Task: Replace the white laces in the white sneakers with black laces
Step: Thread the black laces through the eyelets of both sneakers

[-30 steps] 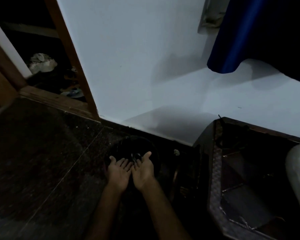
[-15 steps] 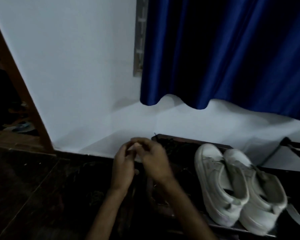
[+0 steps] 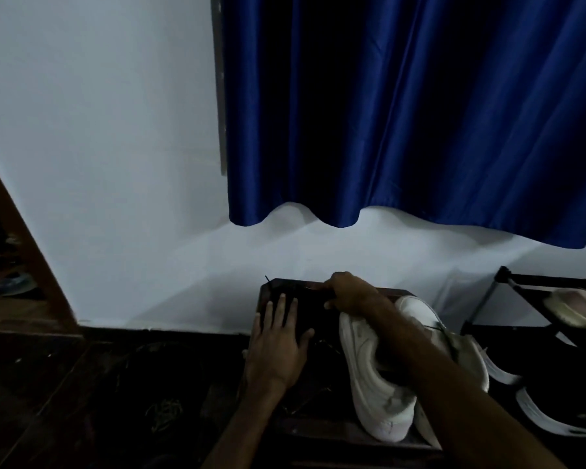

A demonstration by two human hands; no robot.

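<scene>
Fingers [image 3: 270,316] of left hand [image 3: 278,346] lie flat on tabletop [image 3: 315,313], right hand [image 3: 351,296] fingers curl, grasp indiscernible; steady white sneakers [image 3: 376,377] before unlacing.

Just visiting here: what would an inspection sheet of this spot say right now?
Surface: dark low table, dimly lit.
Job's things: white sneakers lie as a pair on the table; black laces not clearly made out.
Clutter: pale shoe on a shoe rack at the right.
Hands: left hand flat on the table, fingers straight; right hand curled at the table's back edge, contents too dark to tell.
Cables: nothing seen.
Surroundings: white wall, blue curtain, dark floor.
</scene>
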